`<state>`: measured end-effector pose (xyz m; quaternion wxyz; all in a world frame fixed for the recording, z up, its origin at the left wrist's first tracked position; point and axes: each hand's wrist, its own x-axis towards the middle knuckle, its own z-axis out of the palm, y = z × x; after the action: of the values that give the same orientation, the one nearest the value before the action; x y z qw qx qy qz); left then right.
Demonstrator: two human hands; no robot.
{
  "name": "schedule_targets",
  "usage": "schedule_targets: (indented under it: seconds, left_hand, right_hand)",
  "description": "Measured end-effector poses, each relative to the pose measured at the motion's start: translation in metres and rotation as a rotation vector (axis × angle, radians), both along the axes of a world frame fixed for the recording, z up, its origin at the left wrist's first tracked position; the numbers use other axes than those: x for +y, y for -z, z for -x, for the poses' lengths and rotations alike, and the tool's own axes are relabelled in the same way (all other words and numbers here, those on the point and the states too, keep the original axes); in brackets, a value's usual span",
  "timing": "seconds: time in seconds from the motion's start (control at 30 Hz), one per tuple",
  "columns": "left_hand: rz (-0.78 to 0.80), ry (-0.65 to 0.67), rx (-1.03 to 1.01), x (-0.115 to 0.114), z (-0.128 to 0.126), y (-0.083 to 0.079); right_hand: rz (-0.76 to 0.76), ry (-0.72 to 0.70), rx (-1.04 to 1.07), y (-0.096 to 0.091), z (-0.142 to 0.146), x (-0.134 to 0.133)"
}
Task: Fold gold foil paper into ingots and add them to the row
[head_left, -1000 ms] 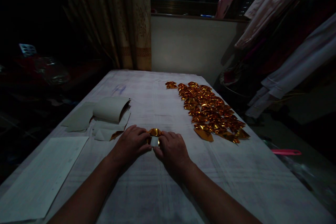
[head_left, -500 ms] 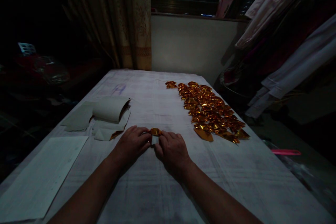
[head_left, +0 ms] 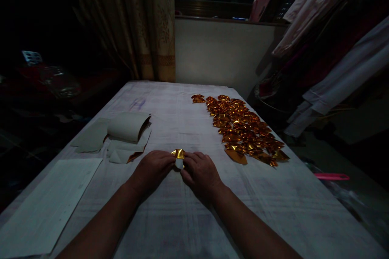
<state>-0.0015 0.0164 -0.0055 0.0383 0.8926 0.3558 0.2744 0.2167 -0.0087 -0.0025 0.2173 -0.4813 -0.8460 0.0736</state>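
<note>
Between my two hands, just above the cloth-covered table, is a piece of gold foil paper [head_left: 178,153], partly folded, with its pale side showing towards me. My left hand [head_left: 154,168] pinches its left end and my right hand [head_left: 201,172] grips the right end; the fingertips are partly hidden. On the right lie many folded gold foil pieces [head_left: 240,123], shiny and pointed at the ends. To the left sits a curled stack of pale-backed foil sheets [head_left: 129,127], with loose sheets under and beside it.
A large white sheet [head_left: 45,206] lies at the table's left edge. The table [head_left: 182,226] has a pale checked cloth. Behind it hang a curtain [head_left: 152,28] and a white wall [head_left: 225,52]. Clothes [head_left: 349,68] hang at the right, above a pink handle [head_left: 331,176].
The foil piece between my hands has turned and bent, so its gold top looks wider and brighter. My left fingers have drawn down closer around its end. The other things stay put.
</note>
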Motion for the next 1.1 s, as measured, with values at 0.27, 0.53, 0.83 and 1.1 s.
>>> schedule_targets:
  seconds: [0.27,0.53,0.83,1.1]
  left_hand:
    - [0.08,-0.046,-0.004,0.0,0.002,-0.001]
    - [0.165,-0.249,-0.059,0.0,-0.003,-0.001]
    - [0.256,-0.229,-0.027,0.0,0.001,-0.003]
    - [0.228,-0.331,0.008,0.003,-0.006,0.001]
  right_hand:
    - [0.025,0.012,0.145,0.013,-0.006,0.01]
    - [0.098,0.162,0.287,0.021,-0.008,0.021]
    - [0.077,-0.007,0.16,0.017,-0.007,0.014]
    - [0.228,0.22,0.101,0.0,0.007,0.019]
